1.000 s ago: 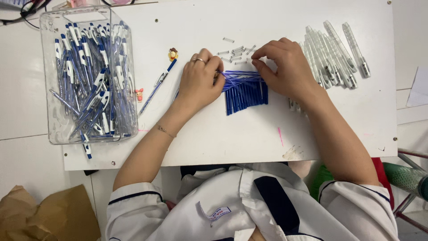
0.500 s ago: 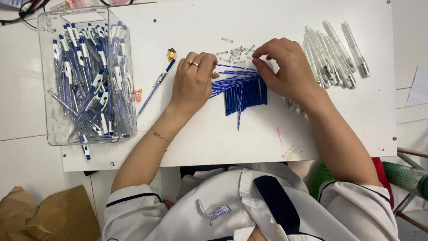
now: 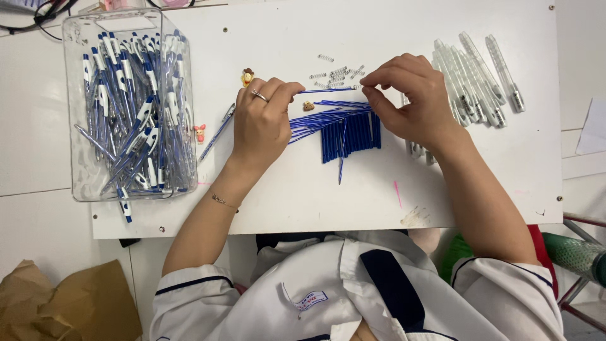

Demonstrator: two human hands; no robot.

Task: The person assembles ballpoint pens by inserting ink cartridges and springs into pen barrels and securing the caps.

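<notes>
since a second ago my left hand [image 3: 262, 120] has slid off the pile of blue refills [image 3: 344, 129] and my right hand [image 3: 413, 98] has lifted clear of it, and between them i now hold a single blue refill [image 3: 328, 90] stretched level above the heap, left thumb and forefinger pinched on one end, right fingertips closed on the other. the heap itself has loosened: half a second back it was a tidier bundle, now several refills fan out leftward and one pokes down toward the table edge. i read that as one piece picked out of the stock and ready to be worked on. the small springs [image 3: 338, 72] lie scattered just beyond the refill, the clear pen barrels [image 3: 473, 79] are to the right, and the clear plastic bin [image 3: 129, 107] of finished blue and white pens sits well to the left on the white table [image 3: 284, 202]. whether a spring already sits on the refill's tip i cannot tell; my right fingers cover that end. some barrels are hidden behind my right wrist, and the tiny figure [image 3: 247, 77] near my left knuckles is too small to make out.
</notes>
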